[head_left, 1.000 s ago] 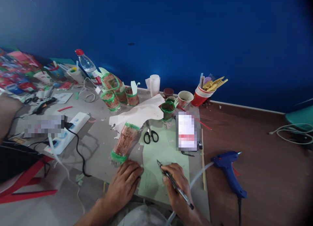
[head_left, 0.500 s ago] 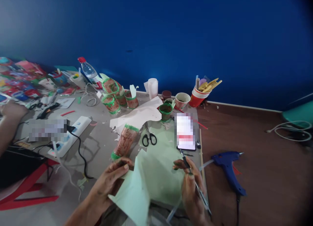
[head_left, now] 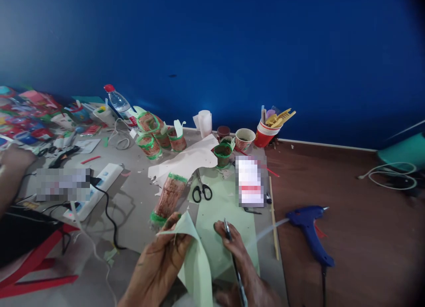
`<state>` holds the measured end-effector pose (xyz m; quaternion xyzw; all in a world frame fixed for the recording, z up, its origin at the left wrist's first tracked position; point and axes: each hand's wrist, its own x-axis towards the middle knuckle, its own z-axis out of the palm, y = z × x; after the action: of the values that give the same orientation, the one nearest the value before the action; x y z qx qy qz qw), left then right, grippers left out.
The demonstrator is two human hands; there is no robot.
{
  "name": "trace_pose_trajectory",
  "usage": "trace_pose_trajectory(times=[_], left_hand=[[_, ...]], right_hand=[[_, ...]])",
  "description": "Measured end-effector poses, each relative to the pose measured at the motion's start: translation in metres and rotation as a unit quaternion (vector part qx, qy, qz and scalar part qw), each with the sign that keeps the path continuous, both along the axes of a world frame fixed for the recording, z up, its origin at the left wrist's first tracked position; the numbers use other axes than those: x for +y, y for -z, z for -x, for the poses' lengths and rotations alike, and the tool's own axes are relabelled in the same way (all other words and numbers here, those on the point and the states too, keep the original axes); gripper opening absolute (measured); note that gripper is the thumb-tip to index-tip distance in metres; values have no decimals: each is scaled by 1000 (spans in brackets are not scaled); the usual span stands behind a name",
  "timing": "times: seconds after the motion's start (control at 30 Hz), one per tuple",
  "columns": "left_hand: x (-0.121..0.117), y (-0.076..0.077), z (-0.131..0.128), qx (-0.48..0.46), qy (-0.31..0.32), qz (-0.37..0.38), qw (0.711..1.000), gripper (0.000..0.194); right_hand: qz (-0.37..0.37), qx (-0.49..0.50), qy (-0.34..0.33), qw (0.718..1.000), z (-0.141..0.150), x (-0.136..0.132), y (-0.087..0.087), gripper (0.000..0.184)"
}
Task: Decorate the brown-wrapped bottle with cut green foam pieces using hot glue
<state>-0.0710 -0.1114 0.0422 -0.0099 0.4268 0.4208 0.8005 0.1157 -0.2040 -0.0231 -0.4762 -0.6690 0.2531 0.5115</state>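
Note:
My left hand (head_left: pixel 166 258) pinches the upper edge of a pale green sheet of paper (head_left: pixel 199 271), which hangs bent between my hands. In my right hand (head_left: pixel 241 258) is a pen (head_left: pixel 235 258), its tip pointing away from me. Beneath, a second pale green sheet (head_left: pixel 226 201) lies flat on the table. Just beyond my left hand lies a brown bottle-shaped piece with green rims (head_left: pixel 171 196). Black-handled scissors (head_left: pixel 202 193) rest at the flat sheet's far end, partly under a torn white sheet (head_left: pixel 189 156).
A phone (head_left: pixel 250 181) lies at the right. Behind stand brown-and-green cups (head_left: pixel 149 147), a paper cup (head_left: pixel 245 139) and a red cup of tools (head_left: pixel 265 133). A blue glue gun (head_left: pixel 310 232) is beyond the table's right edge. Another person's hand (head_left: pixel 16 159) is by the power strip (head_left: pixel 99 187).
My left hand has lifted a green sheet off the table and tilted it upright. My right hand moved right, then back toward the sheet, with the pen still in it.

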Motion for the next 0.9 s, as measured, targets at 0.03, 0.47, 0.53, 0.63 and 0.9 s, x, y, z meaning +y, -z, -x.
trace_pose_trajectory(times=[0.03, 0.47, 0.53, 0.63, 0.9], left_hand=[[-1, 4, -6, 10, -4, 3, 1000, 26], [-12, 25, -31, 39, 60, -123, 990, 26], [-15, 29, -21, 91, 102, -156, 978, 34], [-13, 39, -3, 294, 107, -295, 903, 44], [2, 55, 18, 545, 340, -705, 300, 38]], right_hand=[[5, 4, 11, 1000, 0, -1, 1, 83], [99, 35, 256, 961, 5, 8, 25, 43], [101, 38, 284, 953, 6, 10, 28, 37], [104, 43, 292, 950, 5, 10, 26, 31], [79, -41, 250, 964, 2, 16, 22, 30]])
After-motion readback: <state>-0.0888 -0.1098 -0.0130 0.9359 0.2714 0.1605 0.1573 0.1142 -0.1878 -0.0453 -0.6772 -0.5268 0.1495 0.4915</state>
